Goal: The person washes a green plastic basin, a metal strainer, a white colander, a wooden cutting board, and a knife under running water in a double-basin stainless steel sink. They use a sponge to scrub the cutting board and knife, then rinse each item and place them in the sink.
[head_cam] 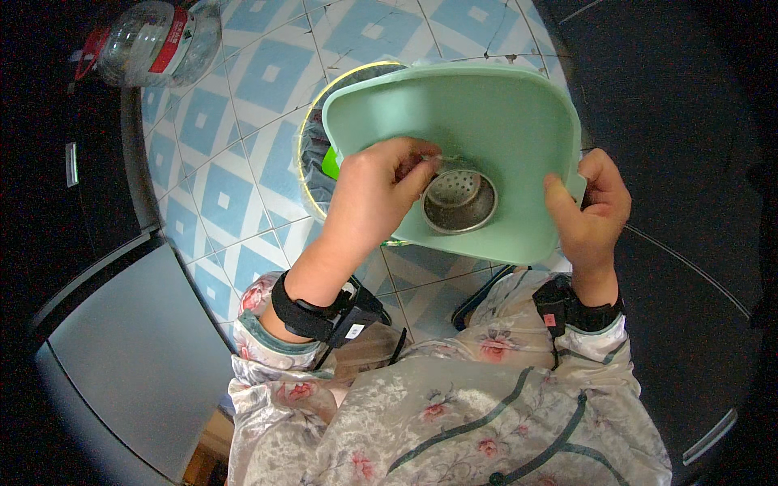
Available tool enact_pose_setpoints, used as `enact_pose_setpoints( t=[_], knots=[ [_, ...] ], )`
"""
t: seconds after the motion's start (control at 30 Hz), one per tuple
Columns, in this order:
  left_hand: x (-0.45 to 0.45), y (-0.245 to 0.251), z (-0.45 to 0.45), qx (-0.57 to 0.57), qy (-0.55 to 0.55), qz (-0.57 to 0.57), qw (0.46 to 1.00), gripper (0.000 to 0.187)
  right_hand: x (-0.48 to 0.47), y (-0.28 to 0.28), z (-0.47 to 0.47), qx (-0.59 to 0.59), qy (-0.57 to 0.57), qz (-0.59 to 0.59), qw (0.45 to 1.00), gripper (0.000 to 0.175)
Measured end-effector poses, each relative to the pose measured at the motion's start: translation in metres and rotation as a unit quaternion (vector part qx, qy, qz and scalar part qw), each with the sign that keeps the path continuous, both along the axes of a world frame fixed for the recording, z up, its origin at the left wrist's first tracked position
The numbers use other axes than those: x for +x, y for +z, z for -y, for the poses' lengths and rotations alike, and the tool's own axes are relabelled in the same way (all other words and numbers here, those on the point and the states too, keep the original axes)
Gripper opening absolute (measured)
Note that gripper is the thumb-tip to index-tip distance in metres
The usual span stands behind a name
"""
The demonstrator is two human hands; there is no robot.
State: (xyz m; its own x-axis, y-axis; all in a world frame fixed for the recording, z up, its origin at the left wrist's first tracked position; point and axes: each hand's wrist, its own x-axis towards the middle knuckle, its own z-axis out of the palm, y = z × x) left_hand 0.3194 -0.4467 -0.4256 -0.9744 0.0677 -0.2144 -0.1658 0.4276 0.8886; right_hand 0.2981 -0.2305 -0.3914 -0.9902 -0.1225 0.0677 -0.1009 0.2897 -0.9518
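Observation:
A pale green plastic basin (516, 121) is tilted above a round bin (302, 140) that has a dark liner and a yellow rim. My right hand (592, 209) grips the basin's right edge, thumb inside. Within the basin lies a round metal strainer cup (460, 226) with a perforated bottom. My left hand (395, 176) reaches over the basin's near left side, its thumb and fingertips pinched together at the strainer's upper left rim. Whether anything is between those fingertips cannot be told. Something bright green (330, 163) shows in the bin at the basin's left.
A large clear plastic bottle (143, 45) with a red cap and label lies at the upper left. Dark cabinet fronts (674, 152) stand on both sides, with a grey panel (134, 358) at lower left. Blue and white tiles (261, 79) cover the floor.

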Motion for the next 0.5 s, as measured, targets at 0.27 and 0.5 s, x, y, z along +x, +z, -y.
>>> enact_pose_setpoints(
  t=[0.27, 0.5],
  knots=[
    [0.001, -0.005, 0.0, 0.017, -0.04, 0.033, 0.999, 0.023, 0.005, 0.008, 0.003, 0.018, 0.031, -0.039, 0.999, 0.025],
    [0.0, -0.007, 0.005, -0.009, -0.08, 0.015, 0.997, 0.022, 0.007, 0.012, 0.006, -0.009, 0.045, -0.023, 0.999, 0.025]
  ],
)
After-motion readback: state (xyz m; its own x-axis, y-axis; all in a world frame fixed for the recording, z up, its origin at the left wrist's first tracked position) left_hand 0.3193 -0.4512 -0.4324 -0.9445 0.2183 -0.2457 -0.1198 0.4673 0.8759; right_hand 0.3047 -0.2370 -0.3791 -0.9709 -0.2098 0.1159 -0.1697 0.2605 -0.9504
